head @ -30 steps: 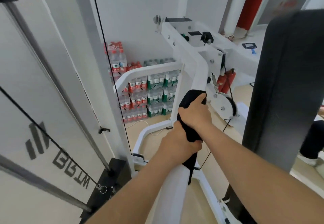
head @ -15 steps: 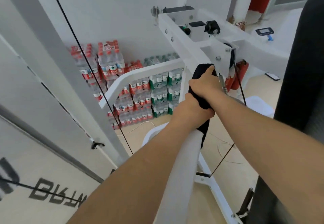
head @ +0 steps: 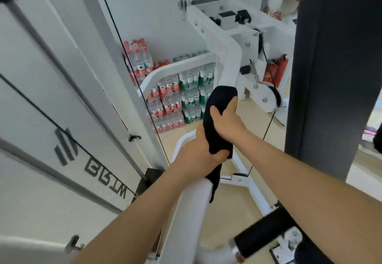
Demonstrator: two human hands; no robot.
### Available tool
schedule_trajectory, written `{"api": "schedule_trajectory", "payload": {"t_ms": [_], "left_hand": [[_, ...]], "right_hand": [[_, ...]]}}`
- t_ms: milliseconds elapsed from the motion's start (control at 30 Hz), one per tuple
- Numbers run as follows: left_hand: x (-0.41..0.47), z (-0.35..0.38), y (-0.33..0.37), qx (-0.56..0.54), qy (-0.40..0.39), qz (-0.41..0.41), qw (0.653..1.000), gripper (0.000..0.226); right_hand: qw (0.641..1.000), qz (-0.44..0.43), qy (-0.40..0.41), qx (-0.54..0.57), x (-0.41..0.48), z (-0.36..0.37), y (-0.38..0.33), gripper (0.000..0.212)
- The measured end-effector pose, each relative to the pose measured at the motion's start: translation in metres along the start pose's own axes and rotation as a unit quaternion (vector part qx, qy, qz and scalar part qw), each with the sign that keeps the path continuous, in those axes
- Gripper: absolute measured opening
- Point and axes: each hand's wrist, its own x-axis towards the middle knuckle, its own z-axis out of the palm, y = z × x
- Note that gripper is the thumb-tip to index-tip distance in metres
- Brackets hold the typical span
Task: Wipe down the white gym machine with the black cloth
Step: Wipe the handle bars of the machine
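The white gym machine's curved arm runs from the upper pulley housing down toward me, and its lower stretch is bare. A black cloth is wrapped round the arm at mid-frame, with a loose tail hanging below. My right hand grips the cloth's upper part, thumb along its right side. My left hand grips the cloth just below, fingers curled round cloth and arm. The arm under the cloth is hidden.
A tall dark grey pad stands close on the right. A black foam handle sticks out at bottom right. Thin black cables cross the left. Stacked packs of water bottles and red fire extinguishers sit behind on the floor.
Both hands and the cloth slid up the arm toward its bend half a second ago, and now sit lower again. The camera tilted up and came back down.
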Motion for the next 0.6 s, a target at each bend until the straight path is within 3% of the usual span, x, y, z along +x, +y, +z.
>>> {"api": "schedule_trajectory", "payload": {"t_ms": [100, 167, 267, 333, 433, 533, 600], "left_hand": [[-0.059, -0.007, -0.014, 0.025, -0.044, 0.009, 0.999, 0.065], [-0.086, -0.011, -0.017, 0.153, -0.002, 0.037, 0.988, 0.053], [-0.112, 0.000, -0.020, 0.368, 0.143, 0.104, 0.913, 0.025], [-0.121, 0.006, -0.019, 0.396, 0.163, 0.161, 0.889, 0.037], [-0.125, 0.018, -0.007, 0.318, 0.111, 0.209, 0.918, 0.041], [-0.120, 0.003, 0.006, 0.125, 0.037, 0.189, 0.973, 0.041], [-0.090, -0.017, 0.001, 0.041, 0.124, 0.141, 0.981, 0.034]], "right_hand": [[0.993, 0.043, -0.106, 0.016, -0.044, -0.005, 0.021, 0.090], [0.985, 0.067, -0.150, 0.044, -0.065, -0.011, 0.030, 0.087], [0.986, 0.031, -0.116, 0.117, -0.078, 0.000, 0.035, 0.061], [0.992, 0.003, -0.048, 0.113, -0.079, 0.012, 0.031, 0.058], [0.986, -0.001, -0.016, 0.165, -0.081, 0.018, 0.027, 0.069], [0.970, 0.018, -0.020, 0.243, -0.067, 0.009, 0.027, 0.055], [0.975, -0.005, 0.028, 0.222, -0.053, 0.003, 0.026, 0.051]]}}
